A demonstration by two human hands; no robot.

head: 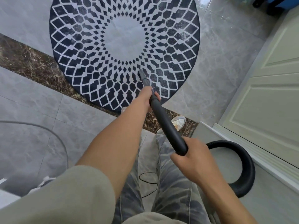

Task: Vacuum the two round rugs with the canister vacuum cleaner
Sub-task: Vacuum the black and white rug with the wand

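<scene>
A round rug [124, 38] with a dark blue and white diamond pattern and a pale centre lies on the floor ahead of me. The black vacuum wand [163, 120] slopes down to it, and its narrow grey nozzle [143, 75] touches the rug's near part. My left hand [148, 98] grips the wand low down, just behind the nozzle. My right hand [193, 160] grips the wand's upper end, where the black hose [242, 167] loops away to the right. Only one rug is in view, and the canister is hidden.
Grey floor tiles surround the rug, crossed by a brown marble strip [29, 60]. A cream panelled door [271, 81] and its sill stand on the right. A thin cable [48, 131] curves across the floor at left, another lies between my legs. My shoe [178, 122] is near the rug's edge.
</scene>
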